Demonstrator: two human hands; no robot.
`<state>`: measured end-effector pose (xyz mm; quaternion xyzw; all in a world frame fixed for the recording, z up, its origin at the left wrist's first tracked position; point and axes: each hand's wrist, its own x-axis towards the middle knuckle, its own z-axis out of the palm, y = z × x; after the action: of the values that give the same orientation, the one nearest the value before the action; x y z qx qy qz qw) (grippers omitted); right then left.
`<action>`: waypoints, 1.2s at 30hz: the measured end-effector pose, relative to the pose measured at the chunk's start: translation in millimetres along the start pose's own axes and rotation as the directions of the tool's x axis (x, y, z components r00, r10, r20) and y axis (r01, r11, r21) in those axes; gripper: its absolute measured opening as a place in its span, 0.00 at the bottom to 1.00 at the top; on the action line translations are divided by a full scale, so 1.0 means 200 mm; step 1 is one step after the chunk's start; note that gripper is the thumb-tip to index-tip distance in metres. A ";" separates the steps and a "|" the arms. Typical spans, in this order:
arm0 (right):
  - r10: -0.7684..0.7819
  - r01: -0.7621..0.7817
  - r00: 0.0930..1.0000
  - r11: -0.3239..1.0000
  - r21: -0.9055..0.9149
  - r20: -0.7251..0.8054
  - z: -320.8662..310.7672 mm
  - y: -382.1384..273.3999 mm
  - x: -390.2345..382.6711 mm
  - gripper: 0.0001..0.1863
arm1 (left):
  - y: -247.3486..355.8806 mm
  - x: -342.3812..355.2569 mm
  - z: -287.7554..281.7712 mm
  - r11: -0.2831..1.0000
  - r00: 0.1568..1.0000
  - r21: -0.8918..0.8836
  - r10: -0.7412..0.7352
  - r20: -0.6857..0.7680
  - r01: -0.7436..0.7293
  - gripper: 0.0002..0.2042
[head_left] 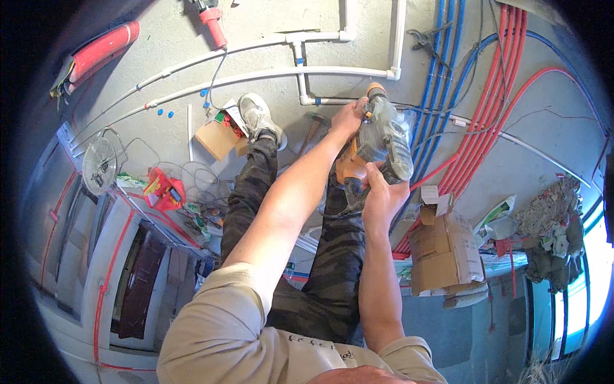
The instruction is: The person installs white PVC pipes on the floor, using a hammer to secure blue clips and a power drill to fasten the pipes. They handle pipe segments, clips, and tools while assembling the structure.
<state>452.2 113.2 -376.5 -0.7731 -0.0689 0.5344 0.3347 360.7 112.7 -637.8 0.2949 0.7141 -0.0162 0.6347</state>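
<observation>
A dusty orange and grey rotary hammer drill (385,131) is held in front of my right leg, its orange-tipped front end pointing away from me. My left hand (347,120) is closed round the tool's front left side, close to the tip; some of its fingers are hidden behind the tool. Farther back, my right hand (382,195) is wrapped round the rear handle, thumb on top. Whether a bit is fitted I cannot tell. A hammer (311,131) lies on the floor left of the drill, partly covered by my left forearm.
White pipes (256,73) cross the floor ahead. Blue pipes (441,77) and red pipes (495,96) run along the right. A red-handled power tool (211,22) lies far off. Cardboard boxes (444,253) stand at right; a fan (100,165) is at left. Loose cables (204,182) trail near my feet.
</observation>
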 end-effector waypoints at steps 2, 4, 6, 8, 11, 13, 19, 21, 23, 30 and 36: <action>0.025 -0.025 1.000 1.000 -0.009 0.010 0.00 0.01 0.01 0.12 | 0.00 0.00 -0.01 1.000 1.000 -0.002 0.010 -0.008 -0.010 0.40; 0.036 -0.035 0.999 0.999 0.033 -0.024 0.00 0.01 0.01 0.13 | -0.01 -0.03 0.00 0.999 1.000 0.039 -0.011 -0.011 0.011 0.39; 0.036 -0.035 0.999 0.999 0.021 -0.030 -0.02 0.02 0.02 0.14 | 0.00 -0.06 0.02 0.998 0.999 0.038 -0.048 0.016 0.047 0.38; 0.056 -0.056 0.998 0.998 0.003 -0.027 -0.03 0.02 0.00 0.14 | -0.02 -0.08 0.02 1.000 1.000 0.007 -0.008 0.028 0.008 0.38; 0.075 -0.075 0.997 0.997 -0.035 -0.013 -0.04 0.03 -0.01 0.13 | -0.06 -0.08 0.05 1.000 0.999 0.005 -0.018 -0.049 0.018 0.39; 0.041 -0.040 0.999 0.998 0.047 -0.014 -0.02 0.01 -0.02 0.11 | -0.05 -0.10 0.06 1.000 0.997 -0.017 0.025 -0.067 -0.026 0.39; 0.081 -0.081 0.997 0.994 0.069 0.004 0.10 0.00 -0.14 0.09 | -0.08 0.02 -0.14 0.969 0.972 -0.079 0.233 -0.021 -0.234 0.33; 0.085 -0.086 0.996 0.995 0.052 0.015 0.16 0.09 -0.20 0.07 | -0.08 0.10 -0.27 0.980 0.957 0.176 0.137 -0.258 -0.093 0.22; 0.125 -0.125 0.992 0.992 0.013 -0.013 0.20 0.15 -0.22 0.07 | -0.09 0.17 -0.32 0.892 0.891 0.436 0.292 -0.349 -0.121 0.18; 0.134 -0.132 0.990 0.990 -0.049 0.046 0.26 0.37 -0.17 0.07 | -0.16 0.52 -0.48 0.453 0.764 0.866 0.630 -0.142 -0.213 0.25; 0.128 -0.126 0.991 0.990 -0.071 0.030 0.25 0.38 -0.17 0.10 | -0.28 0.67 -0.49 0.324 0.767 0.921 0.640 -0.045 -0.216 0.16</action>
<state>375.1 61.5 -405.9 -0.7777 -0.0435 0.5651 0.2721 245.7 159.6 -762.1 0.7557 0.6043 -0.1466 0.2053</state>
